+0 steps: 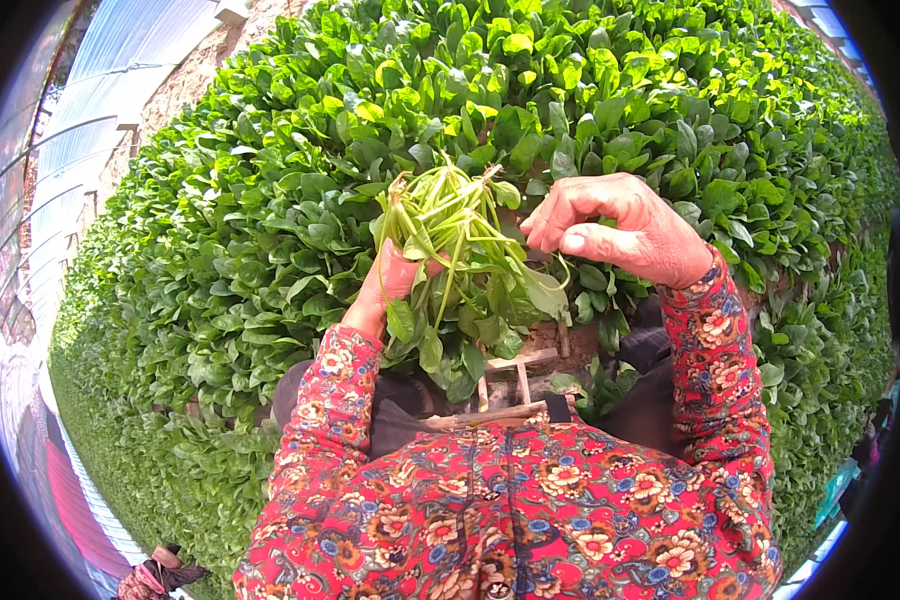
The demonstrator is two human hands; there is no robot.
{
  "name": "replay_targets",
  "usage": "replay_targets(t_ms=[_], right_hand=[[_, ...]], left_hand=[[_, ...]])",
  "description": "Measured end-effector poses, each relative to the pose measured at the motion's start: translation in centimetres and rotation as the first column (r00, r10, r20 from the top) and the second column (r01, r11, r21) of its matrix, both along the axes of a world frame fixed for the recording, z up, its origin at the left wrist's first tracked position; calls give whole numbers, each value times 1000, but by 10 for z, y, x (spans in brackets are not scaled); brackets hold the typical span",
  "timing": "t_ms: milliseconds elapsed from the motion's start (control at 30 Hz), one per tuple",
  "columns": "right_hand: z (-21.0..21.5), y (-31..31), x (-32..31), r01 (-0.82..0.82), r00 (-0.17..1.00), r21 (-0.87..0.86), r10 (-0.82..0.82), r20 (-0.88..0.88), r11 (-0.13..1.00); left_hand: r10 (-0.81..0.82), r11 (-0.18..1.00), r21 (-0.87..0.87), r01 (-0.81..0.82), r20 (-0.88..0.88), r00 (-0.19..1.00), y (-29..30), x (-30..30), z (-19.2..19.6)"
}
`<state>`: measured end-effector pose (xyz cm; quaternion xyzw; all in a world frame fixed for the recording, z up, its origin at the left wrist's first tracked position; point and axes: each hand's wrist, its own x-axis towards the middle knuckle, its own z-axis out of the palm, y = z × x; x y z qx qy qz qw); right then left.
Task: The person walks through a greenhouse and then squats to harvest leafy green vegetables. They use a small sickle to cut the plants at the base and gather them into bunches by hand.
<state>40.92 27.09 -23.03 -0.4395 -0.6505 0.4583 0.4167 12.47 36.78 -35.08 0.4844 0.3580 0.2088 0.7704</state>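
Observation:
A loose bunch of spinach (460, 240) stands in my left hand (395, 280), stems and pale root ends up, leaves hanging down. My left fingers are closed round the bunch and mostly hidden behind it. Just to the right of the bunch is my right hand (615, 225), its fingers curled in and the thumb close to them. A thin curved stem shows just below the right thumb. Whether something small is pinched there I cannot make out.
Dense rows of growing spinach (260, 220) surround me. A small wooden frame (505, 385) lies between my knees over bare soil. At far left runs a wall with clear plastic sheeting (90, 150) on curved ribs. Part of another person (150, 578) shows at lower left.

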Motion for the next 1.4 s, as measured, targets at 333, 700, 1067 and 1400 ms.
replay_targets(t_ms=[333, 700, 1067, 1400], right_hand=[[-29, -1, -51, 159, 641, 501, -475, 603, 851], [-15, 5, -21, 338, 776, 429, -506, 376, 838], [-47, -6, -57, 377, 924, -134, -361, 128, 916], [-22, -3, -22, -92, 983, -376, 24, -183, 922]], left_hand=[[-47, 996, 74, 54, -94, 994, 3, 14, -5], [-71, 977, 191, 97, -136, 988, 5, 15, -9], [-80, 975, 198, 105, -128, 989, 0, 21, -12], [-37, 903, 416, 110, -179, 983, 9, 13, -25]])
